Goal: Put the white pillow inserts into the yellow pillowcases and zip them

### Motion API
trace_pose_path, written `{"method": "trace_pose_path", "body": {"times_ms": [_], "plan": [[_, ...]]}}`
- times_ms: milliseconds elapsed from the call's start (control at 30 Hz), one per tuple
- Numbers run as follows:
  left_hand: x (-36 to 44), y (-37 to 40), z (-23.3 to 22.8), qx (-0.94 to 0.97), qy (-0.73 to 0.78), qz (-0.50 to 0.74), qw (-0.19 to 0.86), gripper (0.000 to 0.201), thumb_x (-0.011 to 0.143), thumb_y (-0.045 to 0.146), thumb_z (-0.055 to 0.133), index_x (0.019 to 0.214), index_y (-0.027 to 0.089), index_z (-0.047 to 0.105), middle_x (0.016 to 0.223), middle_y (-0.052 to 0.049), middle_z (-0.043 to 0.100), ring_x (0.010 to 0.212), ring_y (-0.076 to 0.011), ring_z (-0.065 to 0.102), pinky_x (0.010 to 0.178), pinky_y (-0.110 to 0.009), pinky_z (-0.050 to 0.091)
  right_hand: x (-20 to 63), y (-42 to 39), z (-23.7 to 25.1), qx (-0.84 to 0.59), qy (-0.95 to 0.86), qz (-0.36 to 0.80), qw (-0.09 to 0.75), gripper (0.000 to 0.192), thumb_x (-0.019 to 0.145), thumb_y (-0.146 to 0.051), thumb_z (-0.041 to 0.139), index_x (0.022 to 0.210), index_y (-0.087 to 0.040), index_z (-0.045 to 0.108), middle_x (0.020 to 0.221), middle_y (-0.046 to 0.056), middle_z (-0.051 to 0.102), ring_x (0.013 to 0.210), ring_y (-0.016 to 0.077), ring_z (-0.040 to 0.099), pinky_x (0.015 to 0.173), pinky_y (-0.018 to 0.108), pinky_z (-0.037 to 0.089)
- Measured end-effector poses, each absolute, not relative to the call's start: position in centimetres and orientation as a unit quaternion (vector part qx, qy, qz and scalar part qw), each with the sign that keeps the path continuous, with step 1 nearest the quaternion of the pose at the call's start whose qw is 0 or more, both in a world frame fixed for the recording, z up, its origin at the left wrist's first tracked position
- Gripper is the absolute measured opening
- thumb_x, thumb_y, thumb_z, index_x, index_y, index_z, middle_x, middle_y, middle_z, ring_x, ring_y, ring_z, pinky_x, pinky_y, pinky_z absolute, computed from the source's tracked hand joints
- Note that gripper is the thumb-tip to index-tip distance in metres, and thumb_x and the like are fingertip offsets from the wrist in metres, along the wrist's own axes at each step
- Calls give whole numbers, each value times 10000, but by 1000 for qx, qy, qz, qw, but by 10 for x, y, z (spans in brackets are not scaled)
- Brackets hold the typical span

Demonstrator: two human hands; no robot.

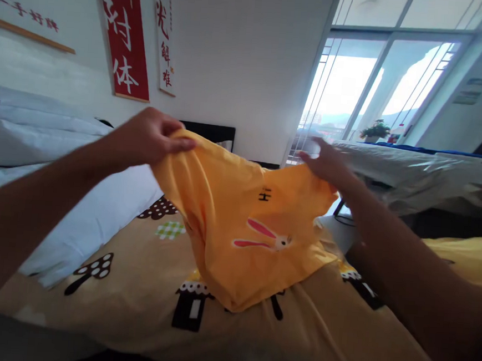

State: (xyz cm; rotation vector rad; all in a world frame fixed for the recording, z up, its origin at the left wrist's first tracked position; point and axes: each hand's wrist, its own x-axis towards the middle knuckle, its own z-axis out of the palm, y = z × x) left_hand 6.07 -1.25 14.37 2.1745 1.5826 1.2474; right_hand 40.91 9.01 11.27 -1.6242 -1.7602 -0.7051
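A yellow-orange T-shirt (226, 201) with a white rabbit, pink ears and dark lettering hangs spread above the bed, its lower corner near the cover. At its upper left edge, my left hand (155, 135) pinches the cloth between thumb and fingers. On the other side my right hand (326, 162) is at the shirt's upper right part, slightly blurred, with thumb and forefinger apart. No cloth shows between those two fingertips; the remaining fingers are hidden.
Beneath the shirt lies a tan patterned bedcover (130, 316). White pillows (91, 230) are stacked at left. More yellow cloth (468, 257) lies at right, below a plastic-covered surface (425, 173). A potted plant (376, 130) stands by the window.
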Motion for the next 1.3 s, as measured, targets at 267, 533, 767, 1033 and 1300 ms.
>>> {"method": "trace_pose_path", "body": {"times_ms": [267,533,767,1033,1300], "plan": [[116,-31,122,726,394,462,-324,202,864,291,602,948,109,633,838,-44,554,797,-158,527,748,-311,392,264,36,118,-314,-885,-1,343,308,795,-384,637,610,-157,542,558,-27,442,621,115,463,630,266,408],[124,-38,29,837,128,278,-453,61,854,118,513,843,146,565,769,-48,593,716,-172,523,674,-322,426,269,42,143,-287,-750,55,593,447,809,-421,642,563,-195,347,581,-38,316,554,61,326,465,210,292],[130,-7,15,764,253,516,-293,48,881,151,474,844,179,460,739,-34,547,701,-151,491,643,-282,416,286,19,158,-226,-764,40,603,449,778,-482,677,591,-192,390,646,-26,403,620,86,439,566,248,414],[133,-7,18,725,347,579,-137,288,830,334,583,636,183,434,577,30,495,537,-91,436,566,-249,337,287,19,157,-250,-775,10,581,421,811,-482,651,603,-191,428,651,-25,418,662,102,465,628,266,449],[123,-8,25,695,485,528,58,399,813,442,544,518,172,550,479,-3,525,479,-112,441,528,-268,269,278,40,135,-309,-817,-198,445,389,901,-447,503,610,-190,479,546,-25,357,554,99,311,552,270,277]]}}
